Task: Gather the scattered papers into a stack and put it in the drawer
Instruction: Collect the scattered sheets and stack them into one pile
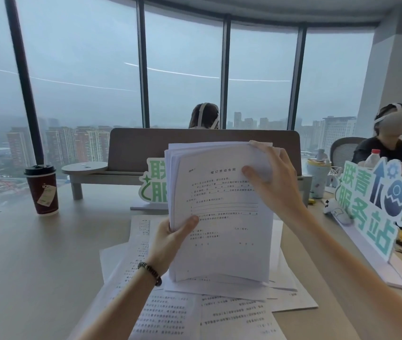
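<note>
Held upright above the table point(23, 253): a stack of papers point(222, 212), pinched at its lower left edge by the left hand point(170, 239), gripped at its top right corner by the right hand point(272, 179). Below the stack, loose sheets point(170, 312) spread flat. Left of it, a lidded coffee cup point(42, 190).

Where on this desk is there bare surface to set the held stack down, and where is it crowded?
Free: the wide strip of desk left of the loose sheets, in front of the coffee cup. Crowded: under the held stack, gripped by the left hand and right hand, sheets overlap; the standing sign and clutter fill the right.
</note>
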Tool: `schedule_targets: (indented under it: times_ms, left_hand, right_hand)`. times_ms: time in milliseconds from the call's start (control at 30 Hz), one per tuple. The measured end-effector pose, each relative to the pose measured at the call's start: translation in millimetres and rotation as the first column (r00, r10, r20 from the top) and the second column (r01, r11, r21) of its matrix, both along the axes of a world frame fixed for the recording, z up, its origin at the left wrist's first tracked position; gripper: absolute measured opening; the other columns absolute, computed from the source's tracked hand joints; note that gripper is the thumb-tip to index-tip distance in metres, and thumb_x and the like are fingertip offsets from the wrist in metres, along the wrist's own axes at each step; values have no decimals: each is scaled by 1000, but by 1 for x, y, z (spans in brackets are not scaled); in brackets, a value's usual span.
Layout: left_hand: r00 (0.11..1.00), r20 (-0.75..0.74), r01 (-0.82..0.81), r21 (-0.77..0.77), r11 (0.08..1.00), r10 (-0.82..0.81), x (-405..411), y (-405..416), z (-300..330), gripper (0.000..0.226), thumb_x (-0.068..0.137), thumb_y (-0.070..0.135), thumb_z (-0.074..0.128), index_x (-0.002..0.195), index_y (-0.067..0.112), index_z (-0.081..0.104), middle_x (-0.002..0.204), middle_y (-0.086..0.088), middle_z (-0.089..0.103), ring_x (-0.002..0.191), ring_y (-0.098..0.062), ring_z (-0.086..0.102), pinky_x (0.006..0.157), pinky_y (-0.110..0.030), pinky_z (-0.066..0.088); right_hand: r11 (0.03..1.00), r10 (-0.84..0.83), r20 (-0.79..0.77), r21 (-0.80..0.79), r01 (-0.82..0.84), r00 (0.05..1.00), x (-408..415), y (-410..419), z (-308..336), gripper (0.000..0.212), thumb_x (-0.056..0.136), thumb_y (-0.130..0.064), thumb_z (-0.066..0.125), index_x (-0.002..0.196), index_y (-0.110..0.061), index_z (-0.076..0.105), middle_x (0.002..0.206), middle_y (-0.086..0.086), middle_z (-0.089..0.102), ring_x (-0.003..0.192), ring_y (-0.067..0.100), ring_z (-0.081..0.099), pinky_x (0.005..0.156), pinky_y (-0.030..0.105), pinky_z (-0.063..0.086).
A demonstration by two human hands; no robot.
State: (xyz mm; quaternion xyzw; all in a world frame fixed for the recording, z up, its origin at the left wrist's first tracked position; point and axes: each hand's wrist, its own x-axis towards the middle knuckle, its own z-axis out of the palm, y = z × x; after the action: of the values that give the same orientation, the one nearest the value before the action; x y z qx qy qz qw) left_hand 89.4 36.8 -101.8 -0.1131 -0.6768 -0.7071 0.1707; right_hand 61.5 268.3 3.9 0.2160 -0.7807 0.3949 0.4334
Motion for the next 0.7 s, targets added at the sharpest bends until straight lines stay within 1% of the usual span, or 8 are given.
schedule_targets:
  times_ms: [133, 233, 333, 433, 500, 567, 633, 700]
  left_hand:
    - [992, 88, 85, 59, 995, -90, -4, -5, -2, 45, 73, 42, 77, 110, 16, 73, 109, -8, 75, 103, -28, 71, 94, -54, 54]
    - [980, 137, 136, 65, 989, -144, -6, -7, -6, 44, 72, 43, 79, 109, 21, 75, 113, -8, 74, 106, -28, 70, 96, -54, 53]
    - [980, 143, 131, 46, 990, -136, -7, -7, -10, 50, 67, 50, 79, 108, 22, 75, 111, -8, 75, 104, -28, 71, 93, -53, 55]
    - [992, 87, 89, -5, 996, -89, -9, -5, -11, 40, 77, 48, 76, 107, 23, 73, 106, -4, 76, 100, -25, 72, 88, -50, 57]
    - [997, 48, 62, -33, 998, -60, -9, -4, -10, 23, 86, 39, 71, 103, 23, 72, 102, -1, 77, 97, -23, 73, 85, -47, 59]
    - [998, 34, 51, -53, 997, -49, -9, -4, -10, 22, 85, 34, 66, 102, 22, 72, 100, 0, 77, 96, -23, 73, 82, -45, 60]
    - [998, 47, 45, -66, 997, -42, -9, -3, -11, 23, 85, 37, 68, 99, 20, 73, 97, -1, 78, 95, -26, 73, 81, -44, 60]
    - [998, 59, 27, -79, 996, -23, -11, -2, -11, 28, 83, 44, 72, 92, 18, 76, 94, -7, 77, 93, -31, 73, 80, -47, 60]
  right_hand:
    - [990, 128, 58, -60, -124, 990, 0, 2, 2, 71, 90, -31, 71, 146, -49, 32, 131, -15, 48, 122, 10, 49, 101, 34, 42]
    - [986, 160, 97, -57, -154, 982, 0, 4, 2, 60, 88, -33, 73, 139, -41, 41, 124, -21, 54, 106, 1, 58, 89, 28, 53]
    - [993, 114, 66, -29, -113, 991, -1, 6, 4, 46, 89, -33, 71, 129, -37, 48, 113, -22, 57, 98, -5, 57, 83, 31, 54]
    - [994, 106, 61, -37, -104, 993, 0, 5, 8, 53, 89, -35, 71, 134, -40, 43, 111, -29, 54, 96, -5, 59, 80, 28, 56]
    - [947, 243, 131, -245, -206, 961, 1, -1, 1, 77, 84, -32, 79, 142, -45, 30, 113, -27, 54, 93, -5, 62, 73, 14, 54]
    - [791, 449, 181, -535, -295, 875, -2, -6, -17, 88, 76, -28, 86, 142, -40, 29, 116, -15, 61, 98, 2, 67, 72, 18, 57]
    - [685, 568, 240, -668, -290, 788, -7, -3, -41, 68, 77, -27, 83, 135, -21, 48, 112, -3, 70, 102, 19, 70, 71, 27, 59]
    - [653, 647, 314, -699, -292, 694, -10, 3, -65, 45, 81, -28, 77, 121, -13, 65, 109, 4, 75, 104, 30, 71, 76, 35, 60]
